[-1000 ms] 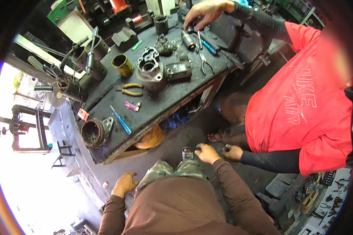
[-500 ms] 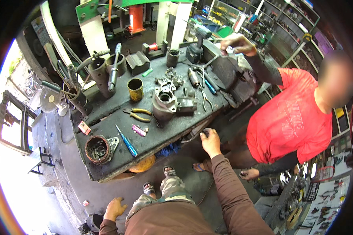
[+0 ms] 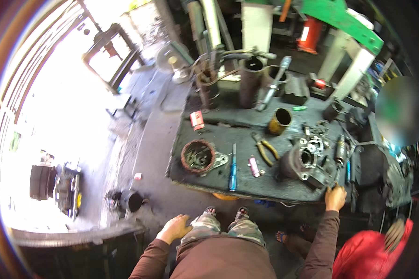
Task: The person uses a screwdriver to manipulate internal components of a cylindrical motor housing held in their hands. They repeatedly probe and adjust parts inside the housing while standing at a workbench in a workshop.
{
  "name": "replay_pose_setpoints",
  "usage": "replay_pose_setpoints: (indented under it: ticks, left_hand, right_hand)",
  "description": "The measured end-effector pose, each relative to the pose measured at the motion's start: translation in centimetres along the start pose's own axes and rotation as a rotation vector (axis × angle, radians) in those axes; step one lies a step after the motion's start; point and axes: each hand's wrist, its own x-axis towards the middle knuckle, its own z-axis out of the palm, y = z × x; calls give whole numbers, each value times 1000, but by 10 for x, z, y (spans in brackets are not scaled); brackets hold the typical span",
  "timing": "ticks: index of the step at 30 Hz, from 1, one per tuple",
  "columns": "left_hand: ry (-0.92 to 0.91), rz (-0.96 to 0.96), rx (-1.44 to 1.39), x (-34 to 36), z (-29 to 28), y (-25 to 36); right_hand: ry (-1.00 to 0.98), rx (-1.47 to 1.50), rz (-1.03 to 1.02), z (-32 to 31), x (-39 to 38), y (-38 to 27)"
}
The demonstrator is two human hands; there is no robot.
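My right hand (image 3: 335,199) is at the bench's front edge (image 3: 279,193), fingers closed on silver pliers (image 3: 337,174). Just beyond it lie a grimy housing (image 3: 291,162) with metal castings, a cylindrical tool (image 3: 341,151) and a blue-handled tool (image 3: 348,171). My left hand (image 3: 174,228) hangs low beside my camouflage-clad leg, fingers apart, holding nothing. Farther left on the bench are yellow-handled pliers (image 3: 270,153), a blue screwdriver (image 3: 233,174), a small pink item (image 3: 253,167), a round housing with a flange (image 3: 191,156) and a yellow cylinder (image 3: 277,125).
A co-worker in a red shirt (image 3: 358,255) stands at lower right, hand (image 3: 395,235) low. Pipes holding tools (image 3: 251,81) line the bench's back beneath a green press frame (image 3: 333,23). Machine parts (image 3: 67,190) and a dark drum (image 3: 79,251) occupy the bright left side.
My view has swung left, shifting the bench rightward in the picture. My right hand has moved forward onto the pliers. The co-worker's raised hand has come down and their body sits lower right.
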Motion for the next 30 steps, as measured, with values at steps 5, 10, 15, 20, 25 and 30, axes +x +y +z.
replay_pose_setpoints:
  ticks: [5, 10, 15, 20, 25, 30]
  left_hand:
    - [-31, -133, -68, -18, -4, 33]
    - [-93, -169, -84, -20, -22, 59]
    - [-25, -14, -313, -8, -60, 76]
    - [-15, 138, -719, 9, -115, 105]
    - [7, 450, -624, 43, -187, 119]
    - [-97, 736, -708, 77, -229, 111]
  right_hand:
    - [-25, 53, -50, 15, 10, 16]
    - [-76, 75, 19, 26, 29, 22]
    - [31, 505, 206, 47, 50, 56]
    - [-137, 1787, 668, 6, 37, 88]
    - [-262, 2014, 268, -113, -46, 19]
    - [-767, 2054, 101, -187, -134, -126]
